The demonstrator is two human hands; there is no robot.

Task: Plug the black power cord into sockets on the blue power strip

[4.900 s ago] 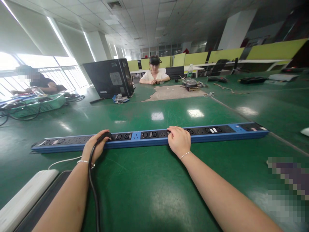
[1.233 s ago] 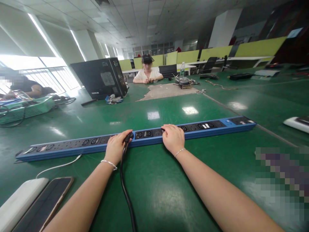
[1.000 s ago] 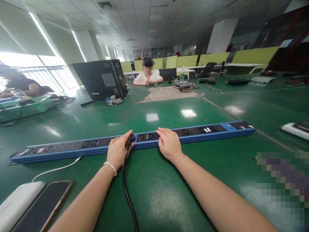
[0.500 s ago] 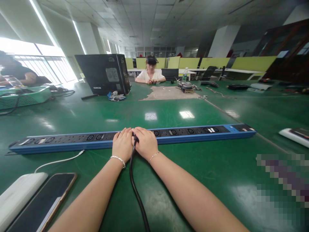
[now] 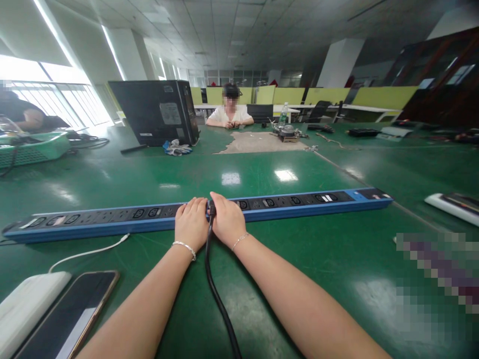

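The right hand (image 5: 227, 219) grasps the black plug (image 5: 212, 207) over the middle of the power strip, while the left hand (image 5: 192, 225) rests on the strip just beside it; whether its fingers clasp anything cannot be told. The green table (image 5: 337, 249) bears the long blue power strip (image 5: 280, 213), laid crosswise, then the black cable (image 5: 208, 257) running from the plug between both forearms, and, lower left, a phone (image 5: 75, 309).

We rest our left hand (image 5: 191, 224) on the blue power strip (image 5: 299, 210); our right hand (image 5: 229, 219), just beside it, grips a black plug (image 5: 212, 207) whose cable (image 5: 225, 314) runs toward us over the green table (image 5: 149, 172). At our left, a phone (image 5: 71, 311) lies beside a white slab (image 5: 33, 304).
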